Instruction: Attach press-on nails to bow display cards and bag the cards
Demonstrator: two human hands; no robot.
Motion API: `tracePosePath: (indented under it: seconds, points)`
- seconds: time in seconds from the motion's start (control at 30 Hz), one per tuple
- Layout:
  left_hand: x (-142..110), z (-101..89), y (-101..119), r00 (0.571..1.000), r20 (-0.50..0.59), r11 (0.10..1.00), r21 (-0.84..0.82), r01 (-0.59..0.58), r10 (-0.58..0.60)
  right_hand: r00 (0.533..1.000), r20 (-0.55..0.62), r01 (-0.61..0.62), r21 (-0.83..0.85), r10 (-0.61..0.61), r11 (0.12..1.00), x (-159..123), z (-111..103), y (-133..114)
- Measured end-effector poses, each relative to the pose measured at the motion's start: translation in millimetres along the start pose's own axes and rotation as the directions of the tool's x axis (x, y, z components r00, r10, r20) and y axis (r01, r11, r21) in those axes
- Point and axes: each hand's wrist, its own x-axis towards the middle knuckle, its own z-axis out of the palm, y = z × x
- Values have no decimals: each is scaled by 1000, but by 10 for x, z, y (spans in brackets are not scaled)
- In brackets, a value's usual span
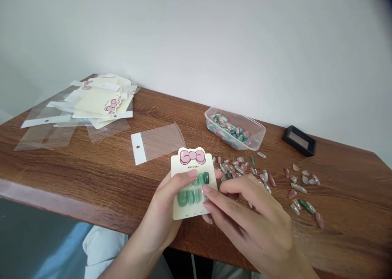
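My left hand (165, 203) grips a cream display card (196, 215) with a pink bow at its top, thumb across the front. Two rows of green press-on nails (190, 197) are on the card; one dark green nail (206, 177) at the upper right bears a star-like mark. My left thumb covers part of the upper row. At the right end of the lower row, my right hand (248, 213) has its thumb and index fingertips brought together against the card. Whatever lies between those fingertips is too small and hidden to make out.
Loose press-on nails (235, 169) lie right of the card, with another group (301, 189) farther right. Behind them stand a clear plastic tub (259, 134) of nails and a small black box (286, 137). A clear bag (162, 140) lies left; cards and bags (98, 99) are piled far left.
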Motion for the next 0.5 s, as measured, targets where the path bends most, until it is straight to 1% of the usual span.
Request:
tracePosePath:
  seconds: [0.2,0.5]
  points:
    - [-3,3,1,1000,-8,1000,-31,5,-5,1000,12,4,-14,-3,1000,38,18,-17]
    - [13,-30,-12,999,30,1000,3,-15,15,1000,11,10,-38,-9,999,15,36,-14]
